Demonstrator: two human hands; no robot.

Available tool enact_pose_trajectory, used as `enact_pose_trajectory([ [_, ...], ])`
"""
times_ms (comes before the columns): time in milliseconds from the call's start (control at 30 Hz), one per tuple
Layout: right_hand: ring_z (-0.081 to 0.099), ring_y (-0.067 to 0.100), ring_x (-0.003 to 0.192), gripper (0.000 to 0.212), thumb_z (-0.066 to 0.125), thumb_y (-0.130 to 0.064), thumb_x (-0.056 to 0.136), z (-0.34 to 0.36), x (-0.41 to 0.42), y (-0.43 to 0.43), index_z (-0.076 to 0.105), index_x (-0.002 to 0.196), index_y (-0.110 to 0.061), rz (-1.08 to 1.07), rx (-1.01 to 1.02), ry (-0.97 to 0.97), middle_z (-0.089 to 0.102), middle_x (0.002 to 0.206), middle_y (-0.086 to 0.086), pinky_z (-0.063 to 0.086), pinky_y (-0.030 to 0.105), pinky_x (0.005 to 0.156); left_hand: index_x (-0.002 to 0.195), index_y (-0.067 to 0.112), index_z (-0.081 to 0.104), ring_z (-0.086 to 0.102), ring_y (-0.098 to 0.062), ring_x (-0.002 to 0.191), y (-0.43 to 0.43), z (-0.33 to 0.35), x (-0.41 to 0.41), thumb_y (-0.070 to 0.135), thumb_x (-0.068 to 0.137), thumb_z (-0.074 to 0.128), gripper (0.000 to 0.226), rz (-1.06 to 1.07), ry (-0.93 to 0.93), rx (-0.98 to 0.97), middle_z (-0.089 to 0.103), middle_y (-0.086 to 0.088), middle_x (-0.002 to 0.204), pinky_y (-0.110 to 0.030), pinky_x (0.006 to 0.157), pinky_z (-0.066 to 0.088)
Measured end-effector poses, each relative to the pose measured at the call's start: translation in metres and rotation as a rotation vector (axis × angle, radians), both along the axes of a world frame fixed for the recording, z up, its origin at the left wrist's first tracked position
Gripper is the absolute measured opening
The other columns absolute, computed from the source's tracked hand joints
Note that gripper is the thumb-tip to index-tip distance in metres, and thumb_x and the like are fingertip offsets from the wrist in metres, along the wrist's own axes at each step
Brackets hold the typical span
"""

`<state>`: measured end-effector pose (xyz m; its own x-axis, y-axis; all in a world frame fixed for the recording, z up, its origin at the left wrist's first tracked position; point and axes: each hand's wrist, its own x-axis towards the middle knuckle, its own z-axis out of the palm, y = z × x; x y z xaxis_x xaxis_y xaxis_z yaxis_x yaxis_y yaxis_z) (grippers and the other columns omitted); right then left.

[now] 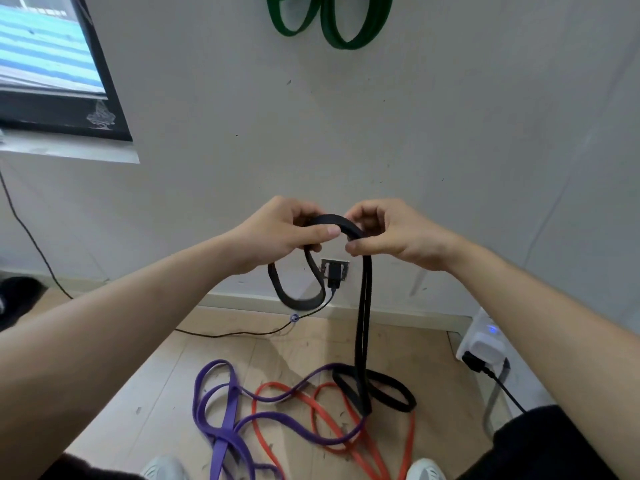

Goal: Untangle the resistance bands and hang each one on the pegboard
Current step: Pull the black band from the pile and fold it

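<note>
Two pale shoe toes (162,469) sit at the bottom edge, and just beyond them the purple band (228,420) and the orange band (332,441) lie tangled on the wooden floor (138,393), their loops crossing each other. Both hands are raised in front of the wall (381,133), pinching the black band (363,306) at its top bend: the left hand (280,237) closes thumb and fingers on the left side of the bend, the right hand (391,237) nips it just beside, on the right. From the right hand the band drops almost straight down as a doubled strand, long axis vertical, to a pair of flat loops resting on the floor across the purple and orange ones. From the left hand a short loop hangs freely, in front of a wall socket (334,270) with a plugged charger. Green bands (332,19) hang high on the wall.
</note>
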<state>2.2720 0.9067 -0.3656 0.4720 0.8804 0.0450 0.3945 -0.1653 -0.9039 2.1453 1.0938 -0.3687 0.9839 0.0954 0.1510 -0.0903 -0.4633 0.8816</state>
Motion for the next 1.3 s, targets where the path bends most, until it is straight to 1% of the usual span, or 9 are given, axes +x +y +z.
enact_pose_trajectory([
  [100, 0.064, 0.013, 0.081, 0.021, 0.073, 0.004, 0.082, -0.012, 0.001, 0.005, 0.066, 0.097, -0.007, -0.012, -0.070, -0.050, 0.066, 0.087, 0.005, 0.053, 0.025, 0.079, 0.094, 0.015, 0.075, 0.065, -0.009, 0.073, -0.001, 0.006, 0.001, 0.022, 0.093, 0.070, 0.009, 0.045, -0.069, -0.050, 0.065, 0.006, 0.075, -0.019, 0.075, 0.053],
  [233, 0.065, 0.005, 0.077, 0.019, 0.072, 0.005, 0.083, -0.037, 0.011, 0.002, 0.065, 0.101, 0.005, -0.002, -0.224, -0.067, 0.068, 0.085, 0.001, 0.051, 0.019, 0.074, 0.094, 0.011, 0.072, 0.062, -0.009, 0.068, 0.007, 0.019, 0.001, 0.018, 0.097, 0.064, 0.010, 0.190, -0.227, -0.300, 0.059, 0.002, 0.073, -0.019, 0.073, 0.053],
  [333, 0.067, 0.008, 0.083, 0.018, 0.073, -0.003, 0.085, -0.045, 0.024, -0.004, 0.067, 0.101, -0.002, -0.041, -0.285, -0.046, 0.070, 0.088, 0.000, 0.050, 0.022, 0.081, 0.094, 0.010, 0.070, 0.060, -0.011, 0.069, 0.026, 0.023, 0.001, 0.022, 0.100, 0.062, 0.015, 0.306, -0.305, -0.370, 0.058, 0.000, 0.074, -0.024, 0.077, 0.053],
  [500, 0.072, 0.023, 0.087, 0.012, 0.070, -0.004, 0.089, -0.036, 0.035, -0.011, 0.064, 0.099, -0.008, -0.131, -0.158, 0.015, 0.074, 0.090, 0.013, 0.056, 0.035, 0.089, 0.092, 0.012, 0.072, 0.061, -0.014, 0.071, 0.056, 0.007, -0.002, 0.024, 0.092, 0.072, 0.012, 0.371, -0.163, -0.312, 0.061, 0.007, 0.071, -0.030, 0.083, 0.052],
  [600, 0.071, 0.025, 0.086, 0.016, 0.069, -0.006, 0.090, -0.027, 0.038, -0.015, 0.067, 0.106, -0.004, -0.188, -0.064, 0.007, 0.073, 0.095, 0.019, 0.057, 0.039, 0.090, 0.094, 0.010, 0.074, 0.066, -0.015, 0.076, 0.070, -0.006, -0.006, 0.029, 0.082, 0.082, 0.024, 0.381, -0.023, -0.182, 0.067, 0.004, 0.074, -0.029, 0.086, 0.050],
  [833, 0.068, 0.019, 0.076, 0.021, 0.071, -0.006, 0.087, -0.001, 0.028, -0.009, 0.066, 0.104, -0.016, -0.299, 0.220, -0.024, 0.069, 0.082, 0.005, 0.056, 0.031, 0.084, 0.098, 0.015, 0.076, 0.072, -0.018, 0.083, 0.065, -0.018, -0.009, 0.046, 0.064, 0.089, 0.048, 0.176, 0.182, -0.056, 0.073, 0.000, 0.081, -0.029, 0.090, 0.051],
  [967, 0.066, 0.015, 0.073, 0.021, 0.074, -0.003, 0.084, 0.007, 0.013, 0.004, 0.062, 0.099, -0.012, -0.286, 0.273, -0.090, 0.068, 0.085, 0.012, 0.056, 0.027, 0.078, 0.102, 0.014, 0.075, 0.073, -0.018, 0.086, 0.041, -0.013, -0.002, 0.043, 0.068, 0.082, 0.046, 0.077, 0.158, -0.057, 0.074, 0.001, 0.087, -0.027, 0.086, 0.052],
  [1133, 0.066, 0.015, 0.082, 0.021, 0.076, -0.008, 0.084, 0.008, -0.009, 0.012, 0.066, 0.102, -0.010, -0.140, 0.161, -0.214, 0.072, 0.095, 0.020, 0.054, 0.030, 0.080, 0.101, 0.014, 0.074, 0.069, -0.017, 0.082, 0.016, -0.002, 0.007, 0.034, 0.078, 0.080, 0.031, 0.021, 0.039, -0.131, 0.069, -0.001, 0.083, -0.030, 0.088, 0.055],
  [1300, 0.065, 0.015, 0.081, 0.021, 0.075, -0.004, 0.084, -0.003, -0.015, 0.016, 0.062, 0.100, -0.006, -0.105, 0.064, -0.171, 0.071, 0.093, 0.019, 0.053, 0.035, 0.077, 0.098, 0.007, 0.072, 0.064, -0.009, 0.080, 0.004, 0.000, 0.009, 0.020, 0.086, 0.078, 0.019, 0.054, -0.009, -0.152, 0.069, -0.001, 0.082, -0.027, 0.077, 0.055],
])
